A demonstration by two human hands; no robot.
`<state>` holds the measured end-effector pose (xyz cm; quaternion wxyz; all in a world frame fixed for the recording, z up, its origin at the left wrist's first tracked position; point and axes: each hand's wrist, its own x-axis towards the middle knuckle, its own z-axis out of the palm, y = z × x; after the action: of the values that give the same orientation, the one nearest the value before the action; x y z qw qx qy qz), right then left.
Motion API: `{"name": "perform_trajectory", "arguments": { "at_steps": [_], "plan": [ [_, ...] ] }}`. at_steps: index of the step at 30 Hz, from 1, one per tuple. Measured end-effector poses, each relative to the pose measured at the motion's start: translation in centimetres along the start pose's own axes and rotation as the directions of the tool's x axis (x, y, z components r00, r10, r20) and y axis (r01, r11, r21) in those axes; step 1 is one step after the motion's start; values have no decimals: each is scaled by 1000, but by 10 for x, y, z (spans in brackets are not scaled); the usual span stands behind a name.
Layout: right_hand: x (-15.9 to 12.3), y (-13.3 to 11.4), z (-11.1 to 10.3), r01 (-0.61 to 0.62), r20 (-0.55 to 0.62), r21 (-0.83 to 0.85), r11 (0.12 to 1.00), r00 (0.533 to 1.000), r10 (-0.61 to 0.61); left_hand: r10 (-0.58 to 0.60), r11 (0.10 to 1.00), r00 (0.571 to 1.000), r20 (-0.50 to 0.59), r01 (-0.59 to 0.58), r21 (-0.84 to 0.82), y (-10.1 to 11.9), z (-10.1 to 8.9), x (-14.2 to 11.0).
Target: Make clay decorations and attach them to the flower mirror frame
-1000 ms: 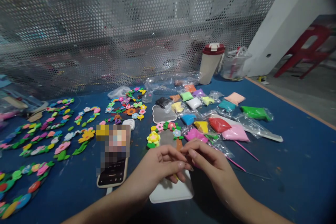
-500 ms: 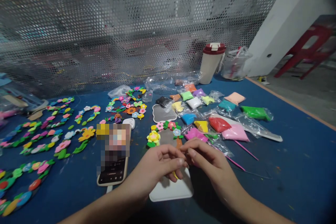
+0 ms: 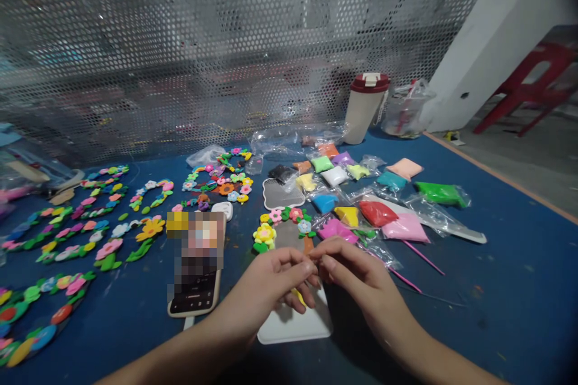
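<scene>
My left hand and my right hand meet fingertip to fingertip above a white board on the blue table. Both pinch a small piece of clay; a bit of yellow clay shows under my left fingers. Just beyond the hands lies a small mirror frame decorated with clay flowers. A phone leans to the left of my left hand.
Several bags of coloured clay lie behind and to the right, with pink sticks. Flower-decorated frames cover the left side. A cup with a red lid stands by the perforated metal screen. A red chair is at far right.
My hands have stayed together over the white board; the fingers shifted slightly as they work the small piece. The view rose a little.
</scene>
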<state>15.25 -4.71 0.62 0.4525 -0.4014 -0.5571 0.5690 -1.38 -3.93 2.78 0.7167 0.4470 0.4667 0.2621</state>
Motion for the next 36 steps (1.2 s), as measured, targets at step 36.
{"name": "perform_trajectory", "arguments": {
  "at_steps": [36],
  "plan": [
    [3, -2, -2, -14, -34, -74, 997, 999, 12, -14, 1000, 999, -34, 14, -12, 4, 2, 0]
  ]
}}
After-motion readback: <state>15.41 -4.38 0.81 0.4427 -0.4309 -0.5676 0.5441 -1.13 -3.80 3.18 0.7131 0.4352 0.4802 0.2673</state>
